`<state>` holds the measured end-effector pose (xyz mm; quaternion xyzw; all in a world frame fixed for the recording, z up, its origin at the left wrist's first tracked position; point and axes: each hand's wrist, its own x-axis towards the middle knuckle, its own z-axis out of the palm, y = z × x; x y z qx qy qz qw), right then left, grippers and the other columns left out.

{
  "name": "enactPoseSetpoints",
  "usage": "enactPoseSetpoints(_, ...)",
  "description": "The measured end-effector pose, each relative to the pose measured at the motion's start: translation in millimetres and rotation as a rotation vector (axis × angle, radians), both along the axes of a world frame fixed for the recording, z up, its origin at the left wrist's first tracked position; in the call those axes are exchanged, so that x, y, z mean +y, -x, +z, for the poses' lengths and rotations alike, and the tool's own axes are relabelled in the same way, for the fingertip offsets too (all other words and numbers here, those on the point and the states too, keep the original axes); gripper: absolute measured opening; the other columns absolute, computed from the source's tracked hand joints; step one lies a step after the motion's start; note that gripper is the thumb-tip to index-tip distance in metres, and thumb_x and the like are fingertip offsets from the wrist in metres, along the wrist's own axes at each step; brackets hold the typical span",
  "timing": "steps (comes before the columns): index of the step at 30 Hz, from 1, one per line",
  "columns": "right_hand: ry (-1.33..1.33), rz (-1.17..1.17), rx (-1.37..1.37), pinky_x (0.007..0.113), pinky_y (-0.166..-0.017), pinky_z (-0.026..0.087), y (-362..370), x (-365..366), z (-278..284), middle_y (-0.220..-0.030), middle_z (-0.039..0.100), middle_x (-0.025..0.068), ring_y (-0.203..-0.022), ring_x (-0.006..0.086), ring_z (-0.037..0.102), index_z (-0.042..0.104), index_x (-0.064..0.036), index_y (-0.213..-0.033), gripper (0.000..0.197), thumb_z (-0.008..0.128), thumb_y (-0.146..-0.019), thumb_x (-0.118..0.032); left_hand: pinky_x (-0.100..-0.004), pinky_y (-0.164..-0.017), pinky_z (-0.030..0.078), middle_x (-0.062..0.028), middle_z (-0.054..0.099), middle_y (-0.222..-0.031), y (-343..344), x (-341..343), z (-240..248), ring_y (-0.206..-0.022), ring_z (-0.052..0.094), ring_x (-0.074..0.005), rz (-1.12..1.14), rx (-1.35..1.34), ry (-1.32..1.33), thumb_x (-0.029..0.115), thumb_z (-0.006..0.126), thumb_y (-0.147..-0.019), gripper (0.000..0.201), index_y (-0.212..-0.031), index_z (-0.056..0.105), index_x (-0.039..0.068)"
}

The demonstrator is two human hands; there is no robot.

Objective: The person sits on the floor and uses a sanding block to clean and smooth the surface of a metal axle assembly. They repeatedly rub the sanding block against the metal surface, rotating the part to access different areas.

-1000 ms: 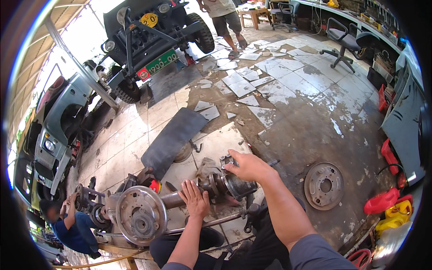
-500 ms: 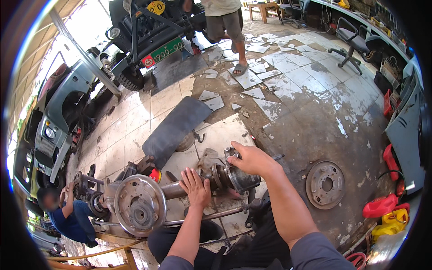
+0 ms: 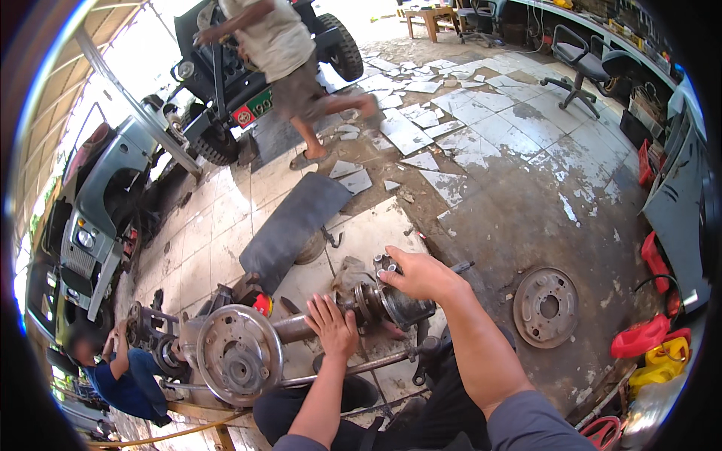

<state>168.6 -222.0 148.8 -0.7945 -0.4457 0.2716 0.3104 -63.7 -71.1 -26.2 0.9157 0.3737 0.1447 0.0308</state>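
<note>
Here, a long axle assembly (image 3: 293, 331) stretches across the area before the person, over pale floor tiles (image 3: 210, 218), with its right-hand part directly under the fingers of both hands. The left hand (image 3: 333, 331) lies flat over the tube, palm down, fingers extended and slightly parted, touching the metal without wrapping round it. The right hand (image 3: 430, 279) reaches over the dark end housing (image 3: 408, 307), its thumb and forefinger spread at either side of a small studded fitting on top; the other fingers are hidden, so how firmly it grips cannot be told. The axle looks worn, its tube a dull grey-brown. Toward its left, a broad round plate (image 3: 239, 355) faces up, tilted, with a brighter rim, a few holes and a raised dark centre. A slimmer rod (image 3: 382, 362) runs along the near side. Next come the dark, ringed collars (image 3: 366, 302) between the hands, and smallest, the pale, rounded stud ends (image 3: 382, 273) near the right thumb.
</note>
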Motion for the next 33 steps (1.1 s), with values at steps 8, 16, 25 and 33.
enactPoseSetpoints(8,-0.017,-0.022,-0.003,0.047,-0.101,0.046,-2.4,-5.9,-2.7,-0.128,0.062,0.0284,-0.121,0.0427,0.058,0.045,-0.0025,-0.146,0.065,0.061,-0.096,-0.042,-0.0624,-0.120,0.002,-0.0212,0.014,-0.166,-23.4,9.1,28.4,-0.154,0.006,-0.0399,0.022,0.013,0.116,0.047,0.033,-0.105,0.071,-0.158,0.021,0.000)
enactPoseSetpoints(16,0.017,0.009,-0.045,0.048,-0.097,0.048,-5.9,-3.8,-9.3,-0.119,0.066,0.0282,-0.114,0.0435,0.061,0.047,-0.0020,-0.142,0.063,0.064,-0.094,-0.040,-0.0603,-0.121,0.004,-0.0246,0.017,-0.164,-14.0,-4.1,22.0,-0.153,0.012,-0.0413,0.005,-0.030,0.071,0.045,0.032,-0.106,0.073,-0.156,0.018,-0.007)
enactPoseSetpoints(25,0.022,0.020,-0.023,0.050,-0.096,0.049,-4.5,-1.5,-11.0,-0.119,0.067,0.0252,-0.114,0.0419,0.062,0.047,-0.0015,-0.141,0.060,0.063,-0.095,-0.037,-0.0542,-0.118,0.024,-0.0232,0.046,-0.149,-0.3,6.0,22.4,-0.142,0.038,-0.0392,-0.161,-0.223,0.116,0.034,0.036,-0.106,0.056,-0.146,0.041,-0.003)
enactPoseSetpoints(33,0.003,0.017,-0.001,0.050,-0.098,0.049,-3.2,-1.6,-10.6,-0.118,0.068,0.0229,-0.116,0.0402,0.062,0.051,-0.0023,-0.135,0.053,0.062,-0.095,-0.035,-0.0495,-0.106,0.040,-0.0183,0.066,-0.126,-19.3,40.5,33.4,-0.121,0.058,-0.0364,-0.130,-0.137,0.054,0.023,0.045,-0.101,0.035,-0.123,0.064,0.001)
